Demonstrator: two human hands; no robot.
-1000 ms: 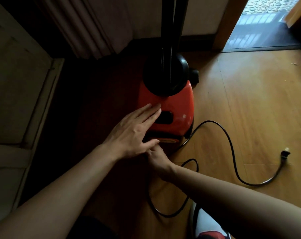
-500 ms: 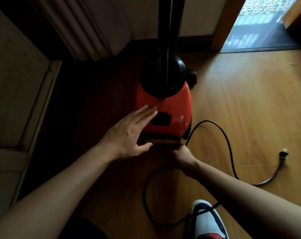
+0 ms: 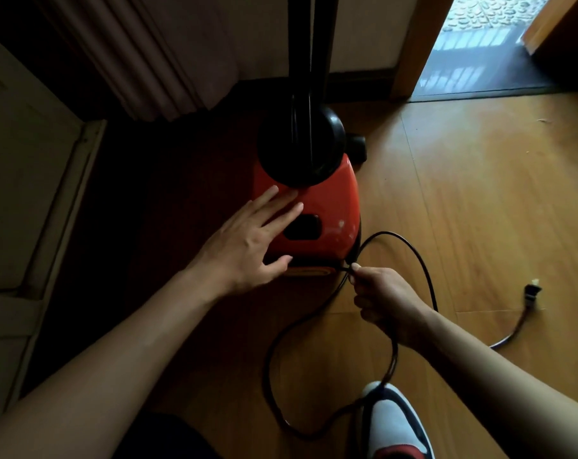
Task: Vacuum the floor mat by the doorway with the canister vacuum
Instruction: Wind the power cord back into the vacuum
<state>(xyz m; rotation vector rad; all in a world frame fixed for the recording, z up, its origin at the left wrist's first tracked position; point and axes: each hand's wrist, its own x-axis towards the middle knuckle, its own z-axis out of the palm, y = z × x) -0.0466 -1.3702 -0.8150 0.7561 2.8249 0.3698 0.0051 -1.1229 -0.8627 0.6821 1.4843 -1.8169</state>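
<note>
Down at the rear of the red plastic canister vacuum (image 3: 327, 210), with the left hand (image 3: 248, 246) laid flat on its shell, fingers straight and spread, gripping nothing; with the right hand (image 3: 383, 299) curled round the thin black power cord (image 3: 410, 246), pinching it just beside the vacuum's back edge. Drawn back and rightward since a second ago from beneath the left palm, with more cord paid out into a wider loop over the wooden plank floor (image 3: 480, 210). Looks like unreeling ahead of plugging in: black plug (image 3: 531, 293) lying loose well to the right, in no socket. No vacuuming yet; dark floor mat (image 3: 473, 77) in the doorway, upper right, well apart from the vacuum, untouched.
</note>
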